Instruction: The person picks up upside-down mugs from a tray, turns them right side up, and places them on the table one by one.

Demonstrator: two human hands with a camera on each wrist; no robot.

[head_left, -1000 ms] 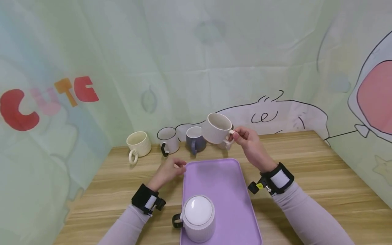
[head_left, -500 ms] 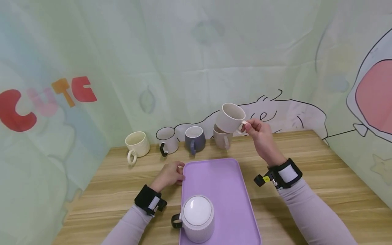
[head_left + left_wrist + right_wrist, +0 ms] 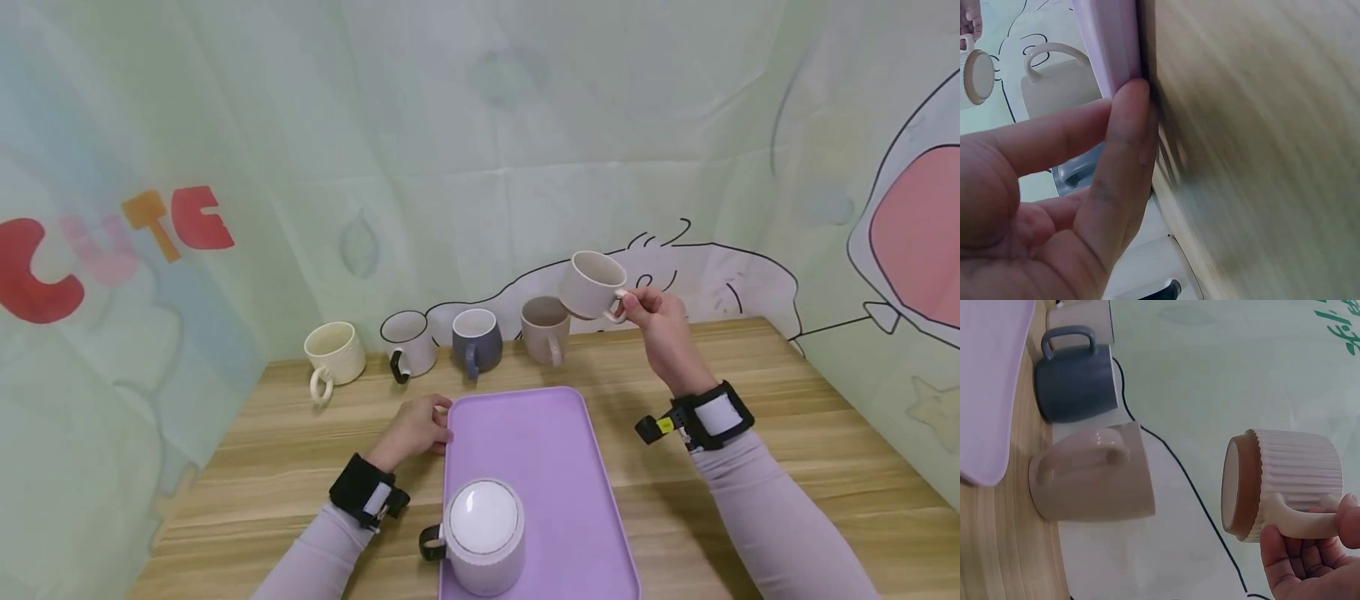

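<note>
My right hand (image 3: 660, 329) pinches the handle of a ribbed cream mug (image 3: 592, 285), holding it tilted in the air at the back right. In the right wrist view the mug's (image 3: 1297, 469) bare brown base band shows, thumb and fingers at its handle. Beside it, on the table, stands a taupe mug (image 3: 543, 329), upright. My left hand (image 3: 415, 427) is at the far left corner of a purple tray (image 3: 525, 433); in the left wrist view its extended fingertips (image 3: 1130, 100) touch the tray's outer side. An upside-down grey-white mug (image 3: 487, 525) with a black handle sits on the tray.
Along the back of the wooden table (image 3: 300, 450), left of the taupe mug, stand a blue mug (image 3: 478, 340), a white mug (image 3: 414, 346) with black rim and handle, and a cream-yellow mug (image 3: 341, 354). A printed curtain (image 3: 420, 125) hangs right behind them.
My right hand has carried the ribbed mug to the right, uncovering the taupe mug behind it. The left hand has come against the tray's edge. The mug on the tray stays put.
</note>
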